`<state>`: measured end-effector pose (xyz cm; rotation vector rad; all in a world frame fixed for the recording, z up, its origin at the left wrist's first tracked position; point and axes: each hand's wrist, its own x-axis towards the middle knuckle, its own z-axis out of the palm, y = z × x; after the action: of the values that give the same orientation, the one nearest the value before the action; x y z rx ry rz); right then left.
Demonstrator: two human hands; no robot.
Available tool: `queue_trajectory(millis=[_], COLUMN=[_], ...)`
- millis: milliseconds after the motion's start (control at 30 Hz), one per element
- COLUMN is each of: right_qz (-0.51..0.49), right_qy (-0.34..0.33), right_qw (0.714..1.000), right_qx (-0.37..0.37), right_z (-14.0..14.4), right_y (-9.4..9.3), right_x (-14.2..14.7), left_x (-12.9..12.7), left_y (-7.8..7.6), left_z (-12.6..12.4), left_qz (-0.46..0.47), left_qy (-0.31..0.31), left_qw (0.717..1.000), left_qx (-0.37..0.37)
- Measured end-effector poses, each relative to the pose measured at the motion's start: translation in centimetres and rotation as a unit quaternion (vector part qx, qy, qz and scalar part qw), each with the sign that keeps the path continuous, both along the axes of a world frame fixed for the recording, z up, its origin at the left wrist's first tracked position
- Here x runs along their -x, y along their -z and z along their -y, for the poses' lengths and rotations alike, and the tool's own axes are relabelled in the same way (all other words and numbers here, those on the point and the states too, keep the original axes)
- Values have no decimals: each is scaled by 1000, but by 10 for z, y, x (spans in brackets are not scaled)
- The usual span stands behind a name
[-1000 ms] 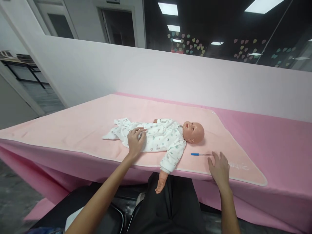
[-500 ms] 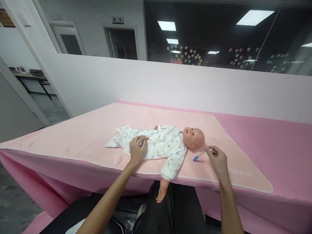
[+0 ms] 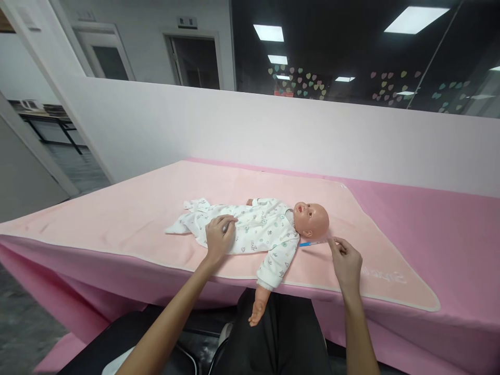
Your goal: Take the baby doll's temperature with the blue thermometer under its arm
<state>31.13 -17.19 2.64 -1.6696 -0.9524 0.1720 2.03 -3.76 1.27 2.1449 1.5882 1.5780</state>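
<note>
Blue-tipped stick (image 3: 307,244), pinched in grip of right hand (image 3: 347,260), left hand (image 3: 219,237) on clothed doll (image 3: 261,226), left grip unclear

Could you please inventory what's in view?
Plastic baby doll: one, tan, on mat.
Printed cloth garment: one, white, on doll.
Thin stick: one, blue-tipped, near doll.
Flat cloth mat: one, peach, beneath doll.
Draped tablecloth: one, pink, beneath mat.
Low wall: one, white, behind.
Heart stickers: many, pastel, on window.
Rectangular lights: several, white, in window.
Doorways: two, pale, back left.
Trousers: one pair, black, bottom centre.
Left hand: one, on garment.
Right hand: one, pinching stick.
</note>
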Motion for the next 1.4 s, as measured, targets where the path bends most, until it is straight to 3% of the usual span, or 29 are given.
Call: queue_trajectory(millis=[133,233,600,667,733,800,900,967,1000,1033,1100,1167,1200,1300,1400], right_qz=[140,196,213,221,219,164,-16,-105,-134,-151,-150,-128,-124,-180,-288], right_qy=[33,19,-25,-52,-112,-201,-294,-322,-351,-390,-463,-482,-471,-406,-332], right_qw=[987,972,941,939,939,948,955,927,909,895,873,862,866,894,898], right_qx=[68,130,261,256,239,184,-34,-163,-179,-156,-27,92,114,48,-14], right_z=[1,-8,-15,-17,-17,-13,4,18,24,28,34,35,34,30,24], right_y=[-18,-19,12,7,-11,-42,-93,-116,-123,-125,-123,-115,-111,-101,-94], right_x=[1,9,23,22,17,7,-10,-15,-14,-12,-7,-4,-4,-11,-23], left_x=[0,0,-2,-1,-1,-1,-1,-1,-1,-1,-2,-2,-1,-1,-1], left_y=[0,0,-1,-1,-1,-1,-1,-2,-2,-2,-2,-2,-1,0,0], left_z=[0,0,-1,-2,-2,-1,0,1,1,2,2,2,1,0,-1], left_qz=[-4,-9,-3,-2,1,2,1,0,0,-1,-3,-6,-7,-6,-3], left_qy=[-1,-4,-10,-10,-12,-11,-7,-9,-9,-9,-9,-9,-8,-3,-1], left_qw=[1000,1000,1000,1000,1000,1000,1000,1000,1000,1000,1000,1000,1000,1000,1000], left_qx=[-1,0,17,20,22,22,21,22,23,24,27,28,27,22,23])
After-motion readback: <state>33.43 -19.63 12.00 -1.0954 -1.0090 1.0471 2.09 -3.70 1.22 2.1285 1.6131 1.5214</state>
